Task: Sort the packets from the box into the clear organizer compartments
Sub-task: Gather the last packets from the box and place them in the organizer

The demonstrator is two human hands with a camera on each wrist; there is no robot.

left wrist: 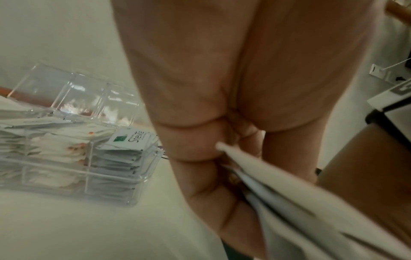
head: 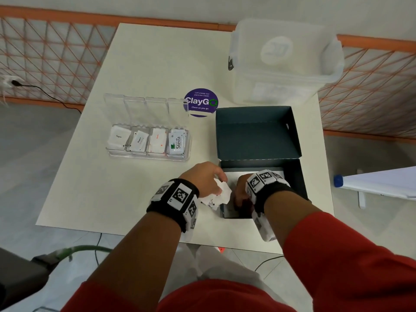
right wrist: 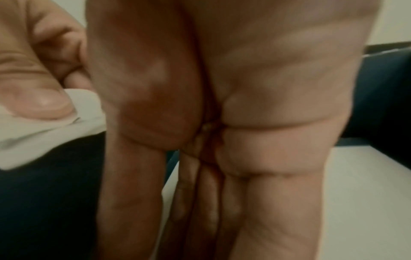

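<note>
My left hand hovers over the table just left of the dark box and grips a bunch of white packets. In the left wrist view the fingers curl round those packets. My right hand reaches down into the box's near left corner. Its fingers point straight down with nothing seen between them, above a white sheet on the box floor. The clear organizer stands to the left, lid up, with packets in all its compartments and Stevia packets in the rightmost.
The box's lid stands open behind it. A clear lidded tub sits at the table's back right, with a purple ClayGo sticker in front of it. An orange railing runs behind the table. A white object juts in at right.
</note>
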